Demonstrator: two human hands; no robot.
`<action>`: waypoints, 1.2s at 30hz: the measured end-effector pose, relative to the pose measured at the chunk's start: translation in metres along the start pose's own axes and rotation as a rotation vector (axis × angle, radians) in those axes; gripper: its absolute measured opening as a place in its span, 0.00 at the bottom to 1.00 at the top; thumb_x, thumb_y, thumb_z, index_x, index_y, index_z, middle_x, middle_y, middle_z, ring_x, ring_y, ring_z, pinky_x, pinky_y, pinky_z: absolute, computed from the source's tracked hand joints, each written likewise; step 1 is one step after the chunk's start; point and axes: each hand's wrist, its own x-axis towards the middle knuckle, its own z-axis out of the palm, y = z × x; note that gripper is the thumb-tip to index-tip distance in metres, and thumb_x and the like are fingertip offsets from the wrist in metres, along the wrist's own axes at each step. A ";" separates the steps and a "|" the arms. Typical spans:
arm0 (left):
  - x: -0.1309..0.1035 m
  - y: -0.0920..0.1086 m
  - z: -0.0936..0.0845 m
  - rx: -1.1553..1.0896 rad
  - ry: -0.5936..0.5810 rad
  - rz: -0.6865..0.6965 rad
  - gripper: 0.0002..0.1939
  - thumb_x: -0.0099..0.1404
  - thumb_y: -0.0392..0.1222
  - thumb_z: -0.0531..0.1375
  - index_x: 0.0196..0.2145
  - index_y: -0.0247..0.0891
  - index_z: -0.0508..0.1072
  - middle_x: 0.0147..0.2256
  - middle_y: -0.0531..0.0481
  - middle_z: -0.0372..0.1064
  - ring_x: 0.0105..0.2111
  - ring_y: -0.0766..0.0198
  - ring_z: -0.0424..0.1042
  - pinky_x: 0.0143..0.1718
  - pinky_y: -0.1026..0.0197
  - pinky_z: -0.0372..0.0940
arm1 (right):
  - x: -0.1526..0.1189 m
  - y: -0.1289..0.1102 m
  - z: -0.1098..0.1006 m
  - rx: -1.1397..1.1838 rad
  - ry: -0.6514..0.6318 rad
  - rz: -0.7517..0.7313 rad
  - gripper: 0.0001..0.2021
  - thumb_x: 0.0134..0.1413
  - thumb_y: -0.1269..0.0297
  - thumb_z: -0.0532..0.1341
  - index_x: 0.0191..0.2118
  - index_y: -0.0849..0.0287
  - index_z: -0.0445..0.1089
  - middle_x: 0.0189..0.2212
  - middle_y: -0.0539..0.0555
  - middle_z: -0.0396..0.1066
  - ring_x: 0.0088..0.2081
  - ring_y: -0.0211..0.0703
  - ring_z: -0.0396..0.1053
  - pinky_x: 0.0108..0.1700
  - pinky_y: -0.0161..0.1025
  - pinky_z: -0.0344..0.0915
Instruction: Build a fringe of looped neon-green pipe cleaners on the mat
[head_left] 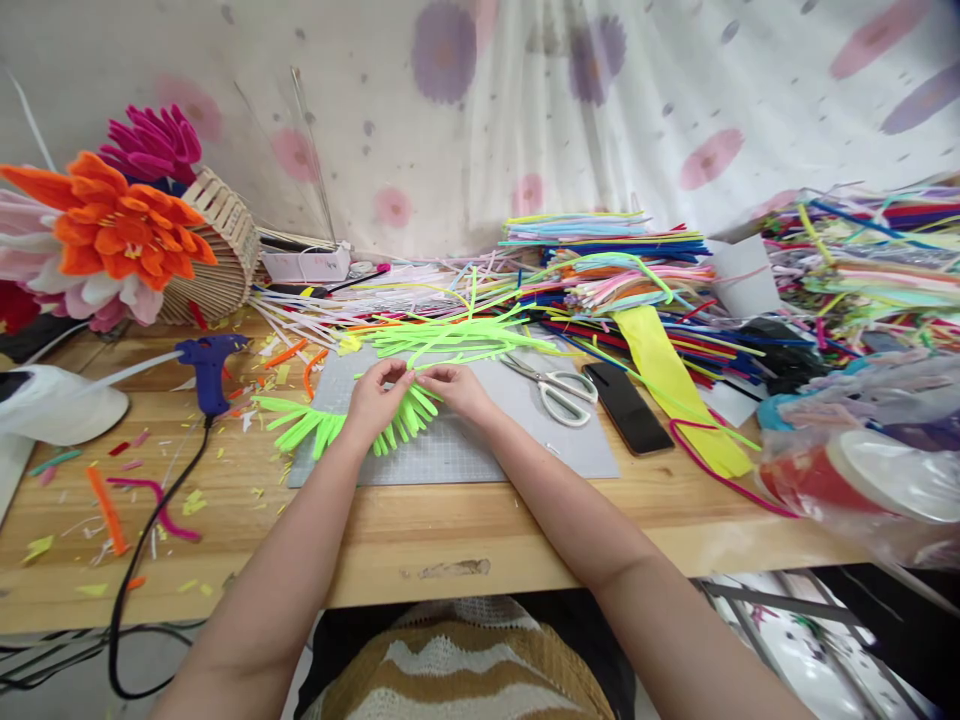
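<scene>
Both hands meet over the grey cutting mat (480, 460). My left hand (379, 395) is closed, thumb and forefinger pinched on a lime-green pipe cleaner. Close against it, my right hand (454, 388) pinches the same green pipe cleaner from the right. A fringe of looped lime-green pipe cleaners (315, 425) hangs below the fingers and spreads left along the mat, partly hidden by my left hand. Just beyond the hands lies a loose pile of straight green pipe cleaners (457, 338). White-handled scissors (559, 390) rest on the mat to the right.
A blue glue gun (206, 370) with a black cord stands at left among scraps. Pipe cleaner flowers (135, 235) fill the back left. Right of the mat lie a black phone (628, 408), a yellow strip (679, 390) and a bagged red cup (825, 480). Pipe cleaner bundles (637, 275) line the back.
</scene>
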 end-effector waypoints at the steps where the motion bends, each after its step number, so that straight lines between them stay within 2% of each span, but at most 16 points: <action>1: 0.000 0.000 -0.001 -0.012 -0.005 -0.008 0.14 0.51 0.48 0.60 0.31 0.35 0.71 0.31 0.48 0.71 0.31 0.64 0.68 0.33 0.63 0.61 | 0.000 0.001 0.001 -0.033 0.035 -0.043 0.15 0.39 0.54 0.60 0.25 0.63 0.67 0.20 0.47 0.64 0.22 0.30 0.57 0.25 0.30 0.55; 6: 0.000 0.004 -0.002 -0.186 0.009 -0.119 0.14 0.46 0.48 0.63 0.28 0.34 0.73 0.29 0.48 0.72 0.30 0.63 0.69 0.35 0.61 0.62 | 0.000 0.010 0.007 -0.177 0.153 -0.246 0.12 0.45 0.57 0.58 0.27 0.62 0.69 0.24 0.49 0.68 0.27 0.33 0.63 0.32 0.31 0.59; 11: -0.002 0.007 0.005 -0.343 0.104 -0.214 0.12 0.43 0.44 0.64 0.25 0.34 0.73 0.26 0.50 0.71 0.28 0.65 0.68 0.35 0.62 0.62 | -0.002 0.009 0.010 -0.272 0.156 -0.270 0.11 0.48 0.60 0.56 0.30 0.61 0.70 0.27 0.50 0.71 0.30 0.34 0.65 0.35 0.32 0.60; 14: -0.004 0.008 0.010 -0.401 0.191 -0.220 0.10 0.44 0.43 0.63 0.25 0.34 0.72 0.25 0.51 0.71 0.28 0.66 0.68 0.35 0.63 0.61 | -0.006 0.002 0.010 -0.438 0.114 -0.263 0.10 0.50 0.61 0.55 0.31 0.60 0.71 0.28 0.49 0.72 0.29 0.34 0.66 0.34 0.31 0.59; 16: -0.004 0.009 0.012 -0.411 0.207 -0.230 0.10 0.45 0.43 0.62 0.25 0.34 0.72 0.25 0.51 0.71 0.28 0.66 0.67 0.34 0.63 0.61 | -0.009 -0.002 0.011 -0.578 0.117 -0.286 0.10 0.52 0.61 0.54 0.32 0.58 0.71 0.28 0.49 0.72 0.30 0.35 0.66 0.34 0.32 0.58; 19: -0.002 0.008 0.010 -0.378 0.177 -0.237 0.12 0.45 0.45 0.63 0.25 0.34 0.72 0.24 0.52 0.69 0.26 0.67 0.65 0.31 0.64 0.60 | -0.013 -0.004 0.011 -0.712 0.150 -0.317 0.11 0.54 0.61 0.52 0.34 0.57 0.70 0.30 0.50 0.73 0.31 0.36 0.67 0.35 0.33 0.58; 21: -0.001 0.008 0.007 -0.360 0.105 -0.242 0.14 0.44 0.47 0.64 0.24 0.34 0.71 0.23 0.53 0.68 0.24 0.68 0.64 0.29 0.65 0.58 | -0.014 -0.002 0.011 -0.720 0.176 -0.302 0.10 0.54 0.61 0.52 0.34 0.57 0.69 0.30 0.50 0.72 0.31 0.37 0.67 0.35 0.33 0.58; 25: 0.000 0.007 -0.001 -0.380 -0.054 -0.238 0.17 0.43 0.50 0.65 0.26 0.35 0.71 0.24 0.54 0.67 0.24 0.70 0.62 0.28 0.66 0.57 | -0.014 0.002 0.006 -0.581 0.191 -0.245 0.08 0.52 0.60 0.54 0.36 0.57 0.66 0.26 0.48 0.71 0.27 0.35 0.65 0.32 0.32 0.57; 28: -0.001 0.008 -0.005 -0.383 -0.106 -0.242 0.17 0.42 0.50 0.65 0.26 0.36 0.71 0.24 0.55 0.66 0.24 0.71 0.61 0.28 0.68 0.57 | -0.013 0.004 0.001 -0.488 0.159 -0.209 0.12 0.53 0.58 0.53 0.41 0.57 0.64 0.22 0.46 0.69 0.24 0.34 0.63 0.31 0.32 0.57; 30: -0.002 0.011 -0.006 -0.392 -0.110 -0.269 0.17 0.42 0.50 0.66 0.26 0.36 0.71 0.24 0.55 0.66 0.23 0.72 0.61 0.27 0.68 0.57 | -0.013 0.004 -0.001 -0.503 0.111 -0.196 0.15 0.53 0.56 0.52 0.44 0.56 0.63 0.23 0.46 0.69 0.25 0.34 0.63 0.31 0.32 0.57; 32: -0.003 0.013 -0.005 -0.416 -0.082 -0.311 0.17 0.41 0.51 0.66 0.26 0.35 0.72 0.24 0.54 0.66 0.23 0.72 0.61 0.26 0.68 0.57 | -0.013 0.004 -0.002 -0.557 0.064 -0.209 0.14 0.53 0.55 0.52 0.41 0.56 0.65 0.27 0.47 0.70 0.28 0.34 0.64 0.33 0.32 0.57; 36: -0.003 0.017 -0.001 -0.540 0.014 -0.424 0.18 0.37 0.48 0.67 0.24 0.35 0.70 0.24 0.54 0.66 0.23 0.70 0.64 0.25 0.67 0.58 | -0.013 0.003 0.002 -0.646 0.078 -0.199 0.11 0.53 0.56 0.52 0.37 0.56 0.66 0.28 0.47 0.69 0.30 0.35 0.64 0.34 0.32 0.57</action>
